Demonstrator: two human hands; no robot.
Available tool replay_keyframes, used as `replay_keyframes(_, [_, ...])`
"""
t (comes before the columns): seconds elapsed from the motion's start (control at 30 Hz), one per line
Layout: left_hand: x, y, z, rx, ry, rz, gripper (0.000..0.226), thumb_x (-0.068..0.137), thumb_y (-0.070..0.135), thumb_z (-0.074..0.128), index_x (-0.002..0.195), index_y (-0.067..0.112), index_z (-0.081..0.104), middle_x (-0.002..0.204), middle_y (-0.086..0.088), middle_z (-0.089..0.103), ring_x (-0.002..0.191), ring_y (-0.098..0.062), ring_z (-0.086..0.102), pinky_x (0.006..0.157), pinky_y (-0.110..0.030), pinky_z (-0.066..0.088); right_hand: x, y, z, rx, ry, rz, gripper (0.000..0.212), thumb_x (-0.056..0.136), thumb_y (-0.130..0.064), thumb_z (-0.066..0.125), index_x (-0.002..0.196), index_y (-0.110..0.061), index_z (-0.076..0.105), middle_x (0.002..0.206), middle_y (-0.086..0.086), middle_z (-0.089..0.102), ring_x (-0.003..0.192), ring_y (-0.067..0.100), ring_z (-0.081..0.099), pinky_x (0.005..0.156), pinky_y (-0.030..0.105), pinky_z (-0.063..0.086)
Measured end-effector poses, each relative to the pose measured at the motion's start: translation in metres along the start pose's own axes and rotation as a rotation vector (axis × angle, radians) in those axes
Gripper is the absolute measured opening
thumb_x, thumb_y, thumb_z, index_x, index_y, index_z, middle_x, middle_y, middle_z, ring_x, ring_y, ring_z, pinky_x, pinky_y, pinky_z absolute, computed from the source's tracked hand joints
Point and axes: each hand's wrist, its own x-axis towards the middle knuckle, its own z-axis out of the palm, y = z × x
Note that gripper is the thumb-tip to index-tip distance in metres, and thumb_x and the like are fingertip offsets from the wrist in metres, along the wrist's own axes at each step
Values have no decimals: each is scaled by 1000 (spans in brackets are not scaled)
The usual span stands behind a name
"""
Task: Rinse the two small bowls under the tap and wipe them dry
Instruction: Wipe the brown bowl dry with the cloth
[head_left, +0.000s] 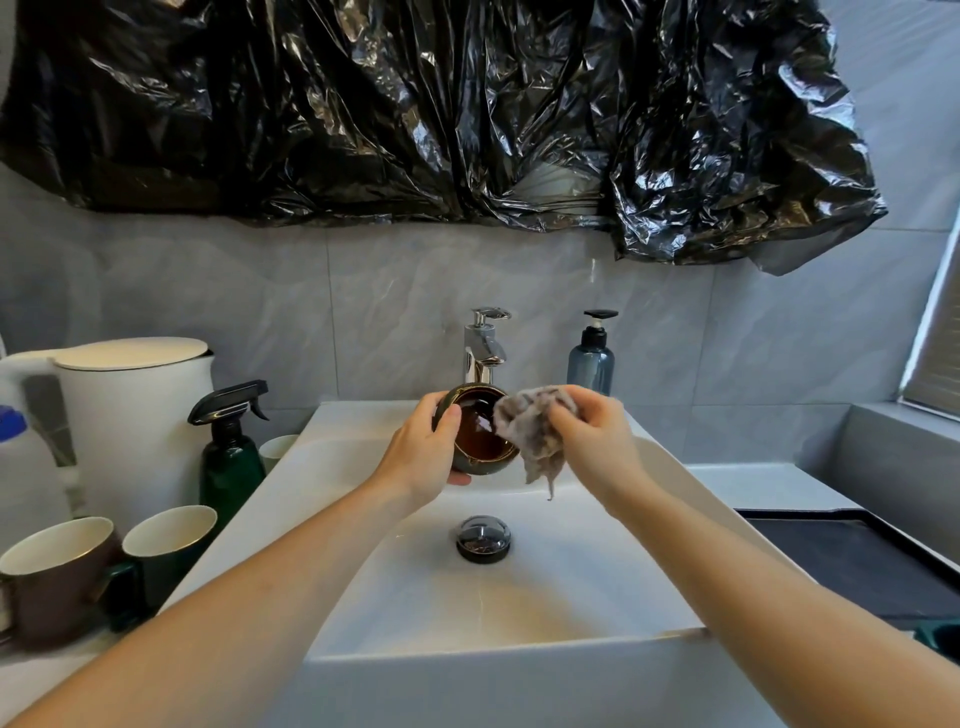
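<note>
Head view looks down on crinkled black plastic sheeting (415, 114) taped across the grey tiled wall, above a white rectangular ceramic basin (519, 587) with a chrome tap (484, 345) behind it. Over the basin, below the spout, the left hand (422, 453) grips a small round bowl, dark green outside and glossy brown inside (480, 434), tilted toward the camera. Just beside it, the right hand (597, 436) clutches a crumpled grey-brown cloth (530, 431) that touches the bowl's right rim.

Glossy glazed bowl (480, 435), rough grey cloth (535, 436), shiny chrome tap (484, 345), crinkled black plastic sheet (441, 114).
</note>
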Motion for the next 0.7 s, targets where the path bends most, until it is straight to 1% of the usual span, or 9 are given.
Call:
replay_keyframes(0.1, [1, -1, -4, 19, 66, 1, 22, 111, 34, 42, 127, 29, 57, 121, -2, 65, 104, -20, 67, 62, -37, 65, 12, 12, -11, 41, 204, 189, 27, 103, -16, 53, 88, -25, 74, 97, 7, 78, 91, 26, 75, 83, 47, 64])
replay_keyframes(0.2, [4, 0, -2, -121, 100, -90, 26, 111, 34, 43, 125, 19, 59, 123, -8, 63, 107, -27, 66, 62, -38, 64, 15, 16, -14, 124, 259, 307, 25, 107, -26, 51, 93, -25, 71, 111, 10, 73, 99, 28, 72, 92, 50, 60])
replay_keyframes(0.3, [3, 4, 3, -370, 69, -265, 24, 112, 30, 44, 115, 16, 63, 114, -9, 63, 102, -31, 67, 56, -32, 62, 9, 9, -5, 187, 145, 261, 25, 109, -25, 49, 96, -26, 70, 105, 8, 74, 102, 27, 72, 91, 46, 60])
replay_keyframes(0.37, [-1, 7, 8, -456, 16, -345, 24, 112, 25, 44, 111, 13, 65, 107, -10, 64, 92, -31, 68, 55, -30, 63, 5, 7, 6, 198, 14, 197, 25, 110, -25, 49, 108, -24, 74, 105, 9, 78, 104, 28, 74, 92, 48, 61])
replay_keyframes(0.43, [-5, 9, 12, -488, -26, -384, 28, 112, 21, 42, 120, 7, 65, 108, -15, 67, 83, -28, 67, 53, -29, 62, 2, 9, 15, 220, -99, 153, 27, 110, -24, 49, 124, -24, 72, 110, 5, 78, 109, 22, 73, 94, 43, 60])
replay_keyframes(0.47, [-6, 10, 13, -490, -41, -384, 29, 112, 20, 41, 126, 6, 63, 115, -18, 67, 84, -27, 67, 52, -28, 61, 1, 9, 17, 231, -134, 148, 29, 110, -25, 49, 129, -25, 70, 114, 1, 78, 112, 18, 72, 94, 37, 60])
replay_keyframes(0.57, [-8, 12, 13, -503, -67, -327, 30, 112, 19, 39, 141, 21, 46, 125, -13, 64, 92, -27, 70, 56, -30, 62, 2, 9, 18, 269, -174, 167, 29, 109, -27, 50, 133, -29, 66, 118, -6, 75, 113, 10, 69, 88, 24, 58])
replay_keyframes(0.63, [-8, 12, 12, -485, -107, -293, 33, 112, 22, 42, 145, 25, 43, 128, -9, 63, 101, -30, 71, 62, -34, 64, 2, 10, 16, 297, -183, 208, 25, 109, -26, 51, 125, -27, 70, 112, -3, 78, 110, 14, 72, 90, 30, 60])
replay_keyframes(0.7, [-9, 12, 12, -406, -163, -262, 38, 110, 26, 50, 147, 21, 46, 134, -12, 61, 111, -35, 70, 72, -41, 66, 3, 13, 14, 312, -173, 264, 26, 109, -23, 51, 120, -21, 74, 113, 7, 78, 113, 26, 72, 102, 48, 57])
